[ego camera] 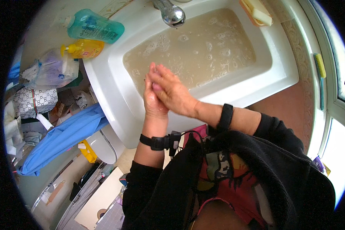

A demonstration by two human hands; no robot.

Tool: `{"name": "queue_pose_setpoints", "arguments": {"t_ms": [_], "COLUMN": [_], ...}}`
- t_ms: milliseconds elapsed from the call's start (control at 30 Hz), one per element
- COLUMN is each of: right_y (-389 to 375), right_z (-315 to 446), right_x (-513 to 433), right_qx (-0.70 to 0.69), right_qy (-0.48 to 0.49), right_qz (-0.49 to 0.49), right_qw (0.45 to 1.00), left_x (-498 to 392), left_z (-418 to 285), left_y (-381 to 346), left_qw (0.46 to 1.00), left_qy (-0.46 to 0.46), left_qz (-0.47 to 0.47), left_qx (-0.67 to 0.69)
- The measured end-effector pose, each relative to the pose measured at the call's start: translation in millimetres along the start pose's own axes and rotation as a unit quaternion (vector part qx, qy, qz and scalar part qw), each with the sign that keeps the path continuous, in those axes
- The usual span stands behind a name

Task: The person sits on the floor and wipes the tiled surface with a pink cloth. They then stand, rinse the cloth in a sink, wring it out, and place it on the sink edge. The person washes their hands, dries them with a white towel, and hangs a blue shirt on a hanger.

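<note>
My left hand and my right hand are pressed palm to palm above the near left edge of a white washbasin. Wet skin glistens on the left palm. Something pinkish shows between the hands; whether it is a fingertip or an object, I cannot tell. Cloudy, greyish-brown water with patches of foam fills much of the basin. A chrome tap juts over the water from the far side. Each wrist wears a black strap.
A teal bottle and a yellow pump bottle stand at the basin's left. A soap dish with bar soap sits at its far right corner. A brush lies by the window. Blue fabric hangs at the left.
</note>
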State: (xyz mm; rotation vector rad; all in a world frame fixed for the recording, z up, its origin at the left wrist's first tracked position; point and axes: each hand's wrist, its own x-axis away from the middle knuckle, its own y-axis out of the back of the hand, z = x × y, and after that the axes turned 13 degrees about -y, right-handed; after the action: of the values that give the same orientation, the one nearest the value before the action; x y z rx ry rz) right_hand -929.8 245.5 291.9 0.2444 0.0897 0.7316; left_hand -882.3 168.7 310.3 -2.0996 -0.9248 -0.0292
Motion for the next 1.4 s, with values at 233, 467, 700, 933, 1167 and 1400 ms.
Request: {"name": "queue_pose_setpoints", "arguments": {"t_ms": [233, 467, 700, 933, 1167, 1400], "right_y": [10, -7, 9, -16, 39, 109], "right_z": [-5, 18, 9, 8, -50, -9], "right_x": [-42, 3, -50, -9, -56, -45], "right_qx": [-0.06, 0.056, -0.126, 0.142, -0.119, -0.16], "right_qy": [-0.154, 0.034, -0.151, 0.065, -0.259, -0.317], "right_qz": [0.056, 0.012, 0.093, -0.064, 0.097, 0.113], "right_qw": [0.985, 0.998, 0.976, 0.986, 0.954, 0.928], "left_x": [8, -3, 2, -1, 5, 0], "left_z": [13, -1, 5, -6, -6, -32], "left_y": [1, 8, 4, 6, 5, 14], "left_qw": [0.996, 0.999, 0.997, 0.999, 0.996, 0.986], "left_qy": [0.051, -0.017, 0.018, -0.028, 0.018, -0.025], "left_qz": [-0.013, 0.045, -0.034, 0.023, 0.081, -0.015], "left_qx": [0.067, 0.007, 0.063, -0.007, 0.033, -0.164]}}
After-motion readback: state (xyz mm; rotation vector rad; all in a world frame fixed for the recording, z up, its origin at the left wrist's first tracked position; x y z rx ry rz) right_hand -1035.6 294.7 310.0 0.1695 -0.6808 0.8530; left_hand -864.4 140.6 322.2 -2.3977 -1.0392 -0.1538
